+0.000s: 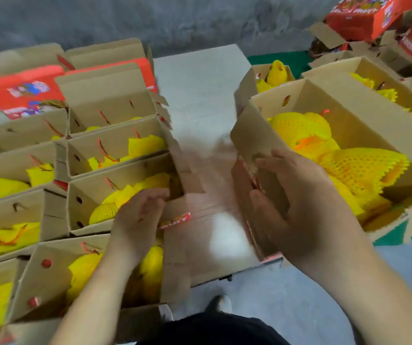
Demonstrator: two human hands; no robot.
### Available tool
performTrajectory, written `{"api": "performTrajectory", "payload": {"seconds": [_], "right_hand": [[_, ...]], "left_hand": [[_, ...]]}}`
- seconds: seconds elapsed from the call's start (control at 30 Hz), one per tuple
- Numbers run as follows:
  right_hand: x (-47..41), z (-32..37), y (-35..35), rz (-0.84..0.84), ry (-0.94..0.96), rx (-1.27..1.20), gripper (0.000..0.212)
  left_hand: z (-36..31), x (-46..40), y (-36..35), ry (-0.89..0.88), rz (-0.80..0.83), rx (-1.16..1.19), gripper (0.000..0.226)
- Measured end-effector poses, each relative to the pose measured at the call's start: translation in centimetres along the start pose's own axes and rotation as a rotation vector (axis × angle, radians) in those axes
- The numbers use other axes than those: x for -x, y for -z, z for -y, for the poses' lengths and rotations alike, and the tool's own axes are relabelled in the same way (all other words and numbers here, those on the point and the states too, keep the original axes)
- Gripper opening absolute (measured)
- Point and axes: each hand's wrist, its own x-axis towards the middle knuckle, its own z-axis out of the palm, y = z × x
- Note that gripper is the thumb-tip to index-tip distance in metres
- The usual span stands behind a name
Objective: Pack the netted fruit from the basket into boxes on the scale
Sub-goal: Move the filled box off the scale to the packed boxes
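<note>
Both hands work on one blurred cardboard box [210, 195] that sits on the pale grey platform [197, 78] in the middle, probably the scale, though no dial or display shows. The left hand [137, 215] has its fingers curled over the box's near left flap, and the right hand [292, 202] grips the right wall, thumb on one side and fingers on the other. The hands are well apart, one on each side, which looks like a way to spread the walls so the box stands open and square for loading. The inside of this box is smeared by motion; a pale patch shows on its floor, and I cannot tell whether any fruit is in it yet.

The netted fruit [349, 165], wrapped in yellow foam mesh, lies heaped in a large open carton [379, 125] just to the right of the platform, close to the right hand. No basket as such is visible. On the left stand rows of filled boxes [115, 155] with flaps up, each holding yellow netted fruit, set aside near the platform. Red printed cartons [364, 16] sit at the far right. My judgement is that the box is being opened before filling starts.
</note>
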Motion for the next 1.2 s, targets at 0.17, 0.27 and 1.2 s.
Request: {"api": "performTrajectory", "payload": {"seconds": [0.17,0.27,1.2], "right_hand": [[-1.5,4.2,-3.8,0.172,0.068,-0.075,0.044],[-0.9,6.9,-7.5,0.274,0.044,-0.091,0.054],[7.9,7.7,-21.8,0.396,-0.641,-0.341,0.028]], "left_hand": [[6.8,2.8,10.6,0.166,-0.276,-0.158,0.027],[10.5,4.1,14.7,0.336,-0.282,-0.256,0.022],[14.3,7.8,17.3,0.191,-0.145,-0.728,0.067]]}}
